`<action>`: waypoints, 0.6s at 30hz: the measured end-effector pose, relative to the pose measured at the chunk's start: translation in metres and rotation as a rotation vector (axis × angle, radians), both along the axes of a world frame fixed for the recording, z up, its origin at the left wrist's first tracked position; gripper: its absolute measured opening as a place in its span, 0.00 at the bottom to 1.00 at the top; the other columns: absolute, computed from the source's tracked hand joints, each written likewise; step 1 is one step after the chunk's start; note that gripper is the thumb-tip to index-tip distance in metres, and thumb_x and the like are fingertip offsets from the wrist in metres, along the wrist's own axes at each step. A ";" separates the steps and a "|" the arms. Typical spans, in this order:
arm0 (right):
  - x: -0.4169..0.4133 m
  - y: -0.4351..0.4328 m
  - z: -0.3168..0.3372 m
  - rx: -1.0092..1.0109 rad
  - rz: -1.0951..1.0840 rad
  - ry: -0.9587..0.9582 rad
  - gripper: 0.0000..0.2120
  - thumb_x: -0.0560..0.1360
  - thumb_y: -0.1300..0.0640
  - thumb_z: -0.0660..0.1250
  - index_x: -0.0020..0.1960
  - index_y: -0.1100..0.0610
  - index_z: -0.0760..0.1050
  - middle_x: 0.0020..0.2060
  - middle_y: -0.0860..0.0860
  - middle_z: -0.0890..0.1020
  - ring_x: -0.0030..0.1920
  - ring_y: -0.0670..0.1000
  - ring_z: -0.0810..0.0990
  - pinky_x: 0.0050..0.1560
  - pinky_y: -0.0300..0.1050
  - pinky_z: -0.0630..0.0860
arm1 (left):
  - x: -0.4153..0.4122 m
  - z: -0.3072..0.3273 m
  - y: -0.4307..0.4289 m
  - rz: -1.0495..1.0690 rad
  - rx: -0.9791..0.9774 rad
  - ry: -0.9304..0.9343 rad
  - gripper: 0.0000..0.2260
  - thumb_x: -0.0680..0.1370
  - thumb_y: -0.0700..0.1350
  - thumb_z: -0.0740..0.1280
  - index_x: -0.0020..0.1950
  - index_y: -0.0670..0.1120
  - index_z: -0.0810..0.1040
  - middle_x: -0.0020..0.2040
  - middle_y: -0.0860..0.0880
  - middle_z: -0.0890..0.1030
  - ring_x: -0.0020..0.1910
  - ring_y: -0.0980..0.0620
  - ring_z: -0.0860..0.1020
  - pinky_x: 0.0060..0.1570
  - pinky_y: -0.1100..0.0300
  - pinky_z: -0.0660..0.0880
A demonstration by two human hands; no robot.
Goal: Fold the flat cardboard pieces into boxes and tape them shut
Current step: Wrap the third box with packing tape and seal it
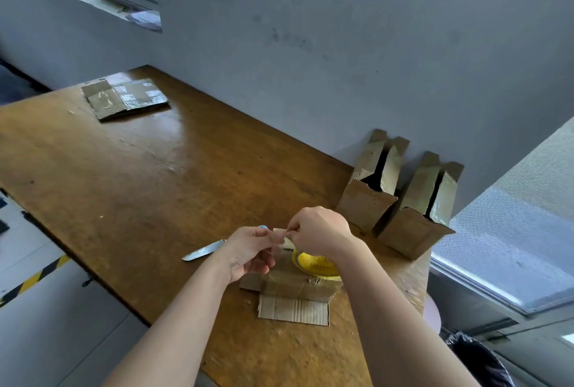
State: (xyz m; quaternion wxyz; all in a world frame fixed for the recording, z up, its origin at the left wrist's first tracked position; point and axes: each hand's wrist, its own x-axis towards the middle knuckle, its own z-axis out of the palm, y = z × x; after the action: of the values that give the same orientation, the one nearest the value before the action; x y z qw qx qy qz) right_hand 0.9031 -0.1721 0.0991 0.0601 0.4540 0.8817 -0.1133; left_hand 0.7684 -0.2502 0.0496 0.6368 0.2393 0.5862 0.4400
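Observation:
A small cardboard box [298, 289] lies on the wooden table [139, 188] in front of me, one flap spread flat toward me. A tape roll with a yellow core [315, 264] rests on the box. Above them, my left hand [248, 251] and my right hand [316, 231] meet; their fingertips pinch a strip of clear tape [284, 239] that runs down toward the roll. A stack of flat cardboard pieces [124, 98] lies at the table's far left corner.
Two folded boxes [368, 188] [416, 216] with upright flaps stand against the wall on the right. A knife [203, 250] with a blue handle lies on the table just left of my left hand. The table's right edge is near the boxes.

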 end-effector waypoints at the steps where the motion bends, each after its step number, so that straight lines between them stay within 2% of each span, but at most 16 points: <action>1: 0.000 0.000 0.000 0.001 0.004 -0.002 0.11 0.77 0.53 0.62 0.52 0.48 0.83 0.43 0.46 0.82 0.38 0.48 0.77 0.27 0.36 0.64 | 0.000 0.000 -0.001 0.001 0.029 0.037 0.09 0.73 0.46 0.73 0.44 0.41 0.80 0.33 0.46 0.79 0.28 0.52 0.74 0.25 0.61 0.70; 3: -0.001 0.000 -0.002 0.007 0.011 -0.003 0.11 0.77 0.53 0.62 0.53 0.48 0.83 0.45 0.46 0.83 0.40 0.49 0.78 0.28 0.36 0.65 | 0.001 -0.002 -0.001 0.037 0.064 0.127 0.05 0.75 0.42 0.72 0.42 0.42 0.80 0.31 0.47 0.79 0.27 0.52 0.73 0.24 0.62 0.66; 5: -0.001 0.000 -0.003 0.016 0.001 0.016 0.13 0.78 0.49 0.61 0.58 0.47 0.81 0.51 0.47 0.83 0.45 0.50 0.79 0.31 0.37 0.68 | 0.006 -0.004 0.002 0.069 0.081 0.231 0.08 0.77 0.43 0.70 0.39 0.43 0.79 0.29 0.48 0.78 0.27 0.53 0.72 0.24 0.63 0.64; 7: 0.003 0.001 -0.003 0.000 -0.057 0.066 0.19 0.77 0.42 0.62 0.64 0.48 0.76 0.56 0.48 0.81 0.52 0.52 0.80 0.40 0.40 0.73 | 0.010 -0.008 0.005 0.093 0.098 0.314 0.10 0.78 0.43 0.68 0.37 0.43 0.78 0.28 0.49 0.76 0.30 0.52 0.71 0.27 0.61 0.66; 8: 0.007 0.002 -0.002 -0.025 -0.099 0.093 0.23 0.75 0.37 0.62 0.64 0.50 0.74 0.53 0.48 0.82 0.52 0.52 0.80 0.43 0.42 0.75 | 0.011 -0.011 0.006 0.110 0.101 0.345 0.11 0.79 0.43 0.67 0.37 0.43 0.77 0.29 0.48 0.76 0.32 0.51 0.72 0.31 0.59 0.67; 11: 0.020 0.008 0.000 -0.170 -0.213 0.206 0.27 0.71 0.28 0.61 0.45 0.53 0.76 0.36 0.45 0.78 0.42 0.50 0.79 0.35 0.43 0.72 | 0.008 -0.020 0.006 0.171 0.057 0.395 0.13 0.81 0.45 0.63 0.38 0.43 0.76 0.33 0.46 0.78 0.34 0.50 0.75 0.37 0.56 0.73; 13: 0.026 0.007 -0.003 -0.242 -0.279 0.314 0.29 0.69 0.27 0.61 0.37 0.53 0.76 0.30 0.46 0.78 0.36 0.49 0.80 0.33 0.44 0.74 | 0.007 -0.025 0.005 0.180 -0.002 0.384 0.13 0.81 0.48 0.64 0.38 0.44 0.77 0.34 0.47 0.80 0.35 0.50 0.78 0.35 0.57 0.76; 15: 0.024 0.003 -0.008 -0.216 -0.297 0.378 0.29 0.69 0.27 0.61 0.35 0.54 0.78 0.28 0.47 0.79 0.33 0.50 0.80 0.34 0.47 0.77 | 0.007 -0.028 0.006 0.194 -0.046 0.383 0.13 0.80 0.49 0.64 0.37 0.45 0.77 0.36 0.46 0.82 0.37 0.49 0.80 0.33 0.57 0.77; 18: 0.015 -0.001 -0.011 -0.131 -0.279 0.378 0.27 0.70 0.27 0.60 0.34 0.51 0.77 0.29 0.47 0.79 0.33 0.48 0.78 0.31 0.45 0.74 | 0.005 -0.030 0.010 0.202 -0.100 0.376 0.11 0.80 0.48 0.65 0.40 0.45 0.77 0.37 0.46 0.82 0.35 0.48 0.81 0.31 0.57 0.79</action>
State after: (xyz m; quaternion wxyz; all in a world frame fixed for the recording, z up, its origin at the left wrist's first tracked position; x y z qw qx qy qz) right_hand 0.9184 -0.1726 0.0878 -0.0926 0.5373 0.7968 -0.2604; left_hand 0.7733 -0.2399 0.0198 0.4799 0.2253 0.7368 0.4197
